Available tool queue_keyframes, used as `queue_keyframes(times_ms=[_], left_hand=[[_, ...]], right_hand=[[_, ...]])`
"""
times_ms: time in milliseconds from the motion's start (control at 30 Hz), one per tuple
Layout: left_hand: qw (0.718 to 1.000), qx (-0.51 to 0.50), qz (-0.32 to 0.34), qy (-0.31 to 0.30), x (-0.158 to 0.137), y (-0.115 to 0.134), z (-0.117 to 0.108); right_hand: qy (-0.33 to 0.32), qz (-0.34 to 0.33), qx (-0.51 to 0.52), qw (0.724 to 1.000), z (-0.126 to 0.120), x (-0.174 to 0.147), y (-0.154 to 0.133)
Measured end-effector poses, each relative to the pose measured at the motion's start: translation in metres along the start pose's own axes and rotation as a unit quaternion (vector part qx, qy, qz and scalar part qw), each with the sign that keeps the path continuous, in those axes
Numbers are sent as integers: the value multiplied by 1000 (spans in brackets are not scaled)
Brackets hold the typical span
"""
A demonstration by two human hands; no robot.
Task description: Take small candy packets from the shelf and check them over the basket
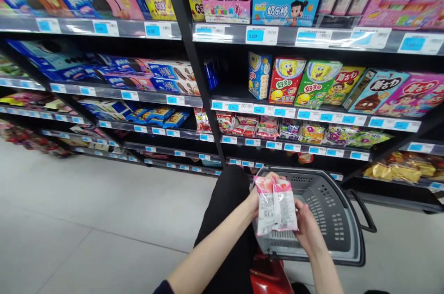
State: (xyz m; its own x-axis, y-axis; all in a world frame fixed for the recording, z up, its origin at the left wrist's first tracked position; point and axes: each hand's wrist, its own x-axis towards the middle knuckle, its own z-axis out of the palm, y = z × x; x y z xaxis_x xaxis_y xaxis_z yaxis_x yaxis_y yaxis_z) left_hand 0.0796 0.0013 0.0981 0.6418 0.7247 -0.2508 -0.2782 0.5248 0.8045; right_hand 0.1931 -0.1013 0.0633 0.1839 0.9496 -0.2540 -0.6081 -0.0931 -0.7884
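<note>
Shop: Tall black shelves point(192, 48) of treats stand past a pale grey tile floor point(86, 229). On this clock, the snack bag is the middle.
Snack bag: The small, shiny pink-and-white plastic snack bag point(276, 208) is held up over the basket. Its back seam shows, and its words are too tiny to read.
Left hand: The left hand point(255, 196) is at 10 o'clock. Its fingers grip the bag's left side and top edge; some hide behind it.
Right hand: The right hand point(307, 227) is at 4 o'clock. Its bent fingers hold the bag's right edge.
Basket: A grey plastic basket point(350, 240) with little holes sits under the bag. Its black handle point(366, 213) sticks out at 3 o'clock.
Leg: A leg in black trousers point(229, 201) is at 9 o'clock, beside the basket.
Cookies: Long blue-and-pink cardboard cookie boxes point(107, 4) lie up at 10 o'clock.
Cartoon boxes: A red cardboard box point(287, 80) and a green cardboard box point(317, 83), both with a yellow cartoon face, stand near 12 o'clock.
Gold bags: Shiny gold bags point(395, 171) lie toward 2 o'clock.
Price tag: A blue-and-white tag point(261, 35) at 12 o'clock says 2.00.
</note>
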Motion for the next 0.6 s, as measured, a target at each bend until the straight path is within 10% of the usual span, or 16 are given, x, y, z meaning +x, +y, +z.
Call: queue_keyframes(times_ms=[333, 600], left_hand=[[967, -194, -163, -37, -5, -45, -15], [995, -97, 6, 0, 3, -63, -15]], right_hand=[[137, -56, -9, 989, -14, 3, 24], [99, -49, -16, 994, -28, -4, 13]])
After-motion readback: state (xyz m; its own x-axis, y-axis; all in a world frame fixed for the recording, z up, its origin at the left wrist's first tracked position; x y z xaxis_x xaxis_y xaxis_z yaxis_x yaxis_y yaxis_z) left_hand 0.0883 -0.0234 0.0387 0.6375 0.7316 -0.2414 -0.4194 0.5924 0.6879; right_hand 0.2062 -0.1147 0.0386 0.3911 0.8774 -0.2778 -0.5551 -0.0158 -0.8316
